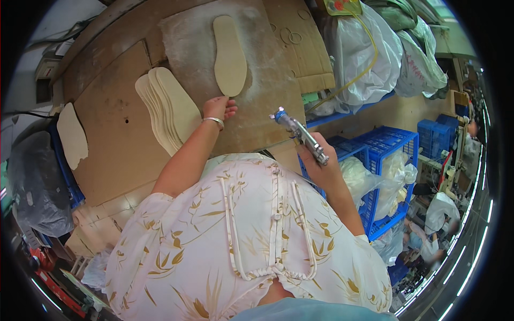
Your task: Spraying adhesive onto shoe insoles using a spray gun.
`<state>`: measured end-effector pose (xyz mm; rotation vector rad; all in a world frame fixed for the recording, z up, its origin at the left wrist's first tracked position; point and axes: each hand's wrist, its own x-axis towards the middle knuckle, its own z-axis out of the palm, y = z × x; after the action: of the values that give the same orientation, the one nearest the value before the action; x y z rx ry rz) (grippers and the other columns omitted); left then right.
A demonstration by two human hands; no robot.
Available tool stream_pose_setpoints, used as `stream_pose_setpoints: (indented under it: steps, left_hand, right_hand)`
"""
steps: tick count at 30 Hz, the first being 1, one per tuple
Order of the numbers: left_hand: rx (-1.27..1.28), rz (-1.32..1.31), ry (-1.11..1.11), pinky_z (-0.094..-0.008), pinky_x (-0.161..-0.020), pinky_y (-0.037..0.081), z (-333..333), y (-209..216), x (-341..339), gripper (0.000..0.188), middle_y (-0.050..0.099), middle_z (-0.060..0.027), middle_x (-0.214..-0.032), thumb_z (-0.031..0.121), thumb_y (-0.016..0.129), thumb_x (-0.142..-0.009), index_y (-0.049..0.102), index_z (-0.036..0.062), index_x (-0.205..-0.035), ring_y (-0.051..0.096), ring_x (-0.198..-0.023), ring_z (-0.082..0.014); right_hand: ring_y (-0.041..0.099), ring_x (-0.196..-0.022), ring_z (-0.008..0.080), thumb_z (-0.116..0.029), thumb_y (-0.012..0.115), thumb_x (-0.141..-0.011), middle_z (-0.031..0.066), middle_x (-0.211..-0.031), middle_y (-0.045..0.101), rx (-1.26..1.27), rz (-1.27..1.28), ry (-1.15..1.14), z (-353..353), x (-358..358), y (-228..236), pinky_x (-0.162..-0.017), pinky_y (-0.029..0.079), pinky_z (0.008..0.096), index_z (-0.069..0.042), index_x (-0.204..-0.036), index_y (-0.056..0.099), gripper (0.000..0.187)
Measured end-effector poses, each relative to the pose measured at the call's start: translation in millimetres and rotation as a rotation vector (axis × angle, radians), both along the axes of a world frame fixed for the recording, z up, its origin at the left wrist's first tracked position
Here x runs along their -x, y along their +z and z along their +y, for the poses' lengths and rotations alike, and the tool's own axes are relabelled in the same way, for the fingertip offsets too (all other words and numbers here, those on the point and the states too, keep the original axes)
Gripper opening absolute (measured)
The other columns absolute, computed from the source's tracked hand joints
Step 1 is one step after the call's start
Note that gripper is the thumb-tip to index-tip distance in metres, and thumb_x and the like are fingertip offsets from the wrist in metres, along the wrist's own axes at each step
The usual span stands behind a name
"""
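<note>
A single cream insole (229, 56) lies flat on a whitish, dusted sheet on the cardboard-covered table. My left hand (218, 108), fingers curled, pinches at its near end; the thumb is mostly hidden. Just left of that hand, a fanned stack of several cream insoles (168, 104) rests on the cardboard, partly behind my forearm. My right hand (320, 158) is wrapped round a silver spray gun (301, 135) with a blue ring near its nozzle. The gun is held up off the table's right side, its nozzle toward the upper left.
The dusted sheet (187, 43) covers part of the brown cardboard (112, 155). A cream offcut (72, 139) lies at the left edge. A yellow hose (364, 69) runs past white plastic bags (367, 53). Blue crates (393, 140) holding bagged material stand on the right.
</note>
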<state>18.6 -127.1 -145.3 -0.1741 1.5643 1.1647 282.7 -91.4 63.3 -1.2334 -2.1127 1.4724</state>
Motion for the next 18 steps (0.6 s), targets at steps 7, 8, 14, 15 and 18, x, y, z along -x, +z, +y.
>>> stream_pose_setpoints:
  steps: [7,8,14,15,18]
  left_hand:
    - [-0.027,-0.025,0.037,-0.0276,-0.055,0.054,-2.5,0.2,-0.5,0.021,0.065,-0.0107,-0.088,0.014,0.054,-0.090,0.057,-0.0018,-0.103,0.065,-0.068,-0.0198]
    - [-0.020,-0.025,0.033,-0.0278,-0.058,0.054,-2.3,0.9,-1.2,0.021,0.065,-0.0102,-0.089,0.015,0.054,-0.090,0.057,-0.0012,-0.103,0.065,-0.070,-0.0197]
    - [-0.015,-0.054,0.043,-0.0283,-0.057,0.054,-4.4,9.2,-1.5,0.023,0.065,-0.0101,-0.090,0.016,0.054,-0.090,0.057,0.0004,-0.107,0.064,-0.069,-0.0196]
    - [-0.015,-0.054,0.045,-0.0283,-0.057,0.054,-5.3,11.0,-1.8,0.023,0.065,-0.0101,-0.090,0.016,0.054,-0.090,0.057,0.0004,-0.107,0.064,-0.069,-0.0196]
    - [0.016,-0.001,0.020,-0.0285,-0.056,0.054,-13.4,14.6,-4.5,0.023,0.065,-0.0098,-0.089,0.016,0.054,-0.090,0.056,0.0018,-0.108,0.063,-0.067,-0.0195]
  right_hand:
    - [0.044,-0.057,0.0111,-0.012,0.062,-0.087,0.0048,-0.064,0.050,-0.021,-0.017,-0.081,2.7,-8.3,3.3,-0.054,0.041,0.0260,-0.003,-0.094,0.054,0.014]
    - [0.045,-0.058,0.0110,-0.012,0.062,-0.087,0.0049,-0.065,0.051,-0.014,0.002,-0.051,0.4,-9.9,5.2,-0.055,0.041,0.0259,-0.003,-0.095,0.055,0.014]
    - [0.046,-0.058,0.0118,-0.012,0.065,-0.085,0.0061,-0.066,0.053,0.018,-0.062,-0.004,-4.6,-16.4,10.2,-0.056,0.042,0.0266,-0.004,-0.096,0.055,0.017]
    - [0.046,-0.058,0.0120,-0.012,0.066,-0.084,0.0066,-0.066,0.054,0.037,-0.075,-0.055,-3.4,-17.6,10.6,-0.057,0.042,0.0269,-0.004,-0.096,0.055,0.018]
    - [0.046,-0.057,0.0134,-0.014,0.069,-0.082,0.0070,-0.065,0.054,0.076,-0.066,-0.007,-4.9,-18.5,11.5,-0.056,0.042,0.0276,-0.004,-0.096,0.055,0.021]
